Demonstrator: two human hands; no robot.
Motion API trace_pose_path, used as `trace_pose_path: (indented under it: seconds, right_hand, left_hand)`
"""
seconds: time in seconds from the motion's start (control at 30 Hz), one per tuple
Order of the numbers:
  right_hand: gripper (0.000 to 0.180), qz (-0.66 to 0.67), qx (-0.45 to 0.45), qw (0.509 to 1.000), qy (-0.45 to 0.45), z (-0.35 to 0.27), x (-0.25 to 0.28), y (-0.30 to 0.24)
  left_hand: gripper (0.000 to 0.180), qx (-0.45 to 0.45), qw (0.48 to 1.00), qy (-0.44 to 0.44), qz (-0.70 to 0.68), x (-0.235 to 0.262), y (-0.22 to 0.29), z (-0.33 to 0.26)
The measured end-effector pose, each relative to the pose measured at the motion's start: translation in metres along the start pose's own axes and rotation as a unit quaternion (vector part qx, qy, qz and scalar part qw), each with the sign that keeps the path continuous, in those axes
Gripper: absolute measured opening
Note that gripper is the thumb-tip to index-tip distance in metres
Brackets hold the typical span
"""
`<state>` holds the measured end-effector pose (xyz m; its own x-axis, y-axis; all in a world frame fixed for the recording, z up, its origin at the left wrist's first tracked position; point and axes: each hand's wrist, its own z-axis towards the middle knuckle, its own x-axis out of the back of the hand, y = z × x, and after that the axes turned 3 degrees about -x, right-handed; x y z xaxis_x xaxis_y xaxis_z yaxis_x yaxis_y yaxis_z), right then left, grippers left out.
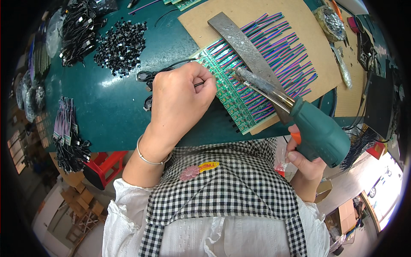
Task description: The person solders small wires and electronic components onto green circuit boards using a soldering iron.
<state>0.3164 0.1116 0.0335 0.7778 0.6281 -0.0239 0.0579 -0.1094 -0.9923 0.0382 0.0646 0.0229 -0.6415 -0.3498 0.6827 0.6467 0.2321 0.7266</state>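
Observation:
My left hand (182, 96) is closed in a pinch on a thin black cable (199, 84), at the left edge of a green circuit board panel (233, 100). The cable's far end is hidden behind the fingers. My right hand (307, 165) grips a green soldering gun (321, 132) with an orange trigger. Its tip points left, over the panel's upper middle; whether it touches is unclear. Rows of multicoloured wires (295, 64) run from the panel toward the right. Across them lies a flat grey metal bar (246, 45).
A brown board (205, 21) lies under the panel and wires. Coiled black cables (145, 77) rest beside my left hand. At the back left are a heap of small black connectors (122, 47) and a cable bundle (79, 34). A foil-wrapped lump (329, 23) sits back right.

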Motion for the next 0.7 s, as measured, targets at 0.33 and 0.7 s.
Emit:
trace_pose_path:
  seconds: [0.33,0.7]
  right_hand:
    - [0.062,-0.026,0.0,0.999,-0.023,-0.006,0.009,0.0]
    - [0.055,-0.082,-0.005,0.995,-0.056,-0.006,0.008,0.001]
  left_hand:
    - [0.008,0.003,0.999,-0.011,-0.033,-0.003,-0.002,-0.007]
    - [0.007,0.015,0.998,-0.039,-0.037,-0.002,-0.001,-0.006]
